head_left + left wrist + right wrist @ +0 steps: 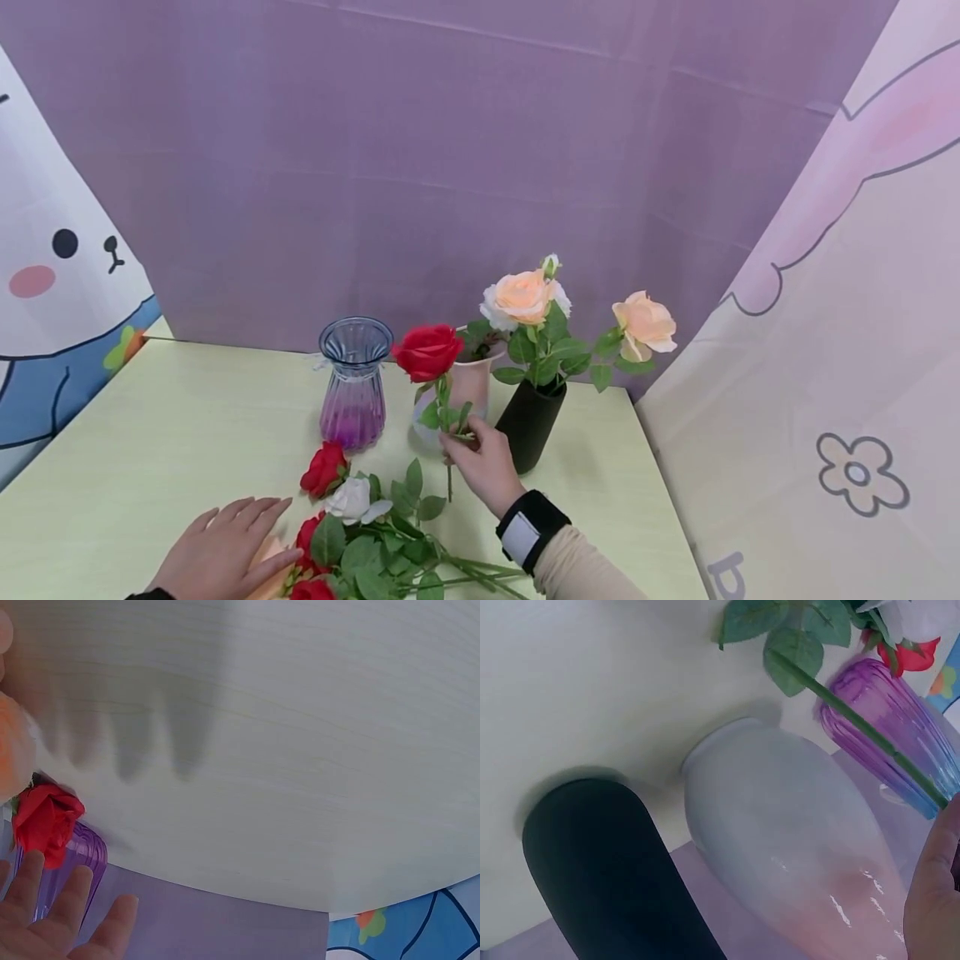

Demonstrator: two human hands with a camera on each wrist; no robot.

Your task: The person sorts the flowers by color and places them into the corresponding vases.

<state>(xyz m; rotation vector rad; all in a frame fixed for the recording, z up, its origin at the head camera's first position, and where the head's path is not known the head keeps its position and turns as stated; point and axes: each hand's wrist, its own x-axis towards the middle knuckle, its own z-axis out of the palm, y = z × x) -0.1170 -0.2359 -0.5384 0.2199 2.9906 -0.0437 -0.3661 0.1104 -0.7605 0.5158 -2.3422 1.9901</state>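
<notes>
My right hand [483, 462] pinches a red rose [429, 353] by its leafy stem. Its bloom points up in front of the pink-and-white vase [472, 387], and the cut stem [855, 720] hangs below my fingers. Fingers spread, my left hand [225, 546] lies beside a pile of flowers at the table's front. Next to its thumb are a peach rose [13, 750] and red roses [309, 537], partly covered by the hand. A white rose [349, 502] and another red rose [324, 469] top the pile, whose green stems [480, 571] point right.
A blue-purple glass vase [354, 392] stands behind the pile. To the right, a black vase [531, 425] holds peach roses [647, 323]. Leaves show at the pink vase's mouth. A purple cloth [480, 167] hangs behind the pale table [187, 417].
</notes>
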